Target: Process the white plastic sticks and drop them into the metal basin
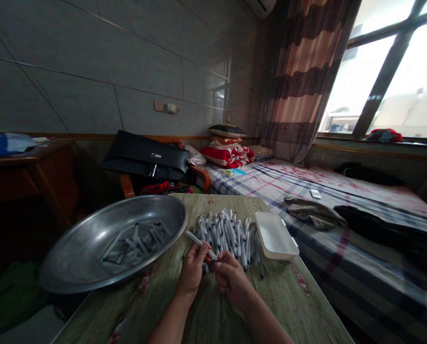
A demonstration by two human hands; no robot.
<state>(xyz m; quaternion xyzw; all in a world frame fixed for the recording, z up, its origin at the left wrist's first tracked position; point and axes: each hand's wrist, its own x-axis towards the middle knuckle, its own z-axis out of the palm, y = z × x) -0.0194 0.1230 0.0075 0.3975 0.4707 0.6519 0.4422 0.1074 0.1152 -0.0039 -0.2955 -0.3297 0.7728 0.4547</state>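
Observation:
My left hand [195, 267] is closed around a thin white pen-like tube [195, 239] that sticks out up and to the left. My right hand [230, 276] is closed too, pinching the tube's near end right beside the left hand. Both hover over the near edge of a pile of several similar white tubes [228, 234] lying on the worn green table [206, 310]. A large shallow metal basin [88, 253] at the left holds several more tubes. A white rectangular plastic tray [275, 235] sits empty just right of the pile.
A bed with a striped sheet [342, 210] runs along the right of the table, with folded bedding [228, 150] at its head. A black monitor [145, 155] leans on a chair behind the table. A wooden desk [27, 167] stands at the left; window and curtain at right.

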